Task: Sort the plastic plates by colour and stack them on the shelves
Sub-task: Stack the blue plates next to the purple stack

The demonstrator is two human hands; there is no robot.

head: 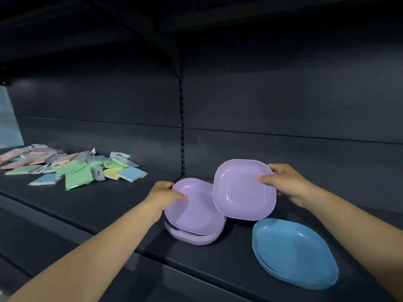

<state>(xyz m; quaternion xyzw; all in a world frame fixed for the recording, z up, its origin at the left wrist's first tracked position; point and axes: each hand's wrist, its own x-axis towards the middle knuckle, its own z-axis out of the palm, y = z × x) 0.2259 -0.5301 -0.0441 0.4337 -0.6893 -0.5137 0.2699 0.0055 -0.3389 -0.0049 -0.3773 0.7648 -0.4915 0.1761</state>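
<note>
Item: square lilac plastic plate with rounded corners (pixel 244 190), held tilted, its hollow facing us, in our right hand (pixel 287 184); thumb on the face, fingers curled behind the right rim. It hangs up and to the right of the lilac plate stack (pixel 194 223), its lower left edge overlapping the stack in our view; we cannot tell whether they touch.

Item: lilac plate stack on the dark metal shelf (pixel 109 205). Our left hand (pixel 168 197) pinches the top plate's left rim, thumb on top. We count at least two plates there, the lower one showing as an offset edge; more may be hidden.

Relation for the coming move, as we judge it: the held plate must travel down and leftward to seat flat on the stack, the right hand carrying, the left steadying.

Item: stack of blue plastic plates (pixel 292 251), just right of the lilac stack; we make out two rims.

Item: pastel packets in clear wrappers (pixel 76 168), a loose heap well apart to the left, too jumbled to count
</note>
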